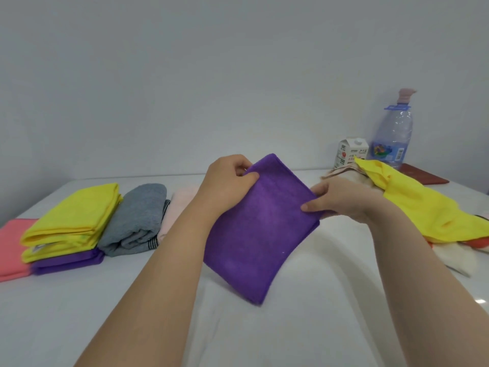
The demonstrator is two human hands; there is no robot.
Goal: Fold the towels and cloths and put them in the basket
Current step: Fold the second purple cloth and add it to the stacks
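My left hand (227,181) pinches the far top corner of the purple cloth (259,234), thumb on the near face and fingers curled behind. My right hand (336,200) grips the other top corner the same way. I hold it up by these two corners so the doubled layers hang flat and their edges line up, probably ready for one more fold. Its lower end drops toward the white table (264,335); I cannot tell whether it touches. The bare stretch of table under and in front of my arms gives me room to lay it down. To my left, the finished pieces sit in a row: a folded yellow cloth (71,218) on a folded purple cloth (66,263), a coral cloth (13,247) beside them, then a grey towel (135,221) and a pale pink towel (177,207). To my right, the unfolded heap lies under a loose yellow cloth (428,207), close behind my right wrist. A milk carton (350,152) and a water bottle (394,133) stand behind the heap. No basket is in view.
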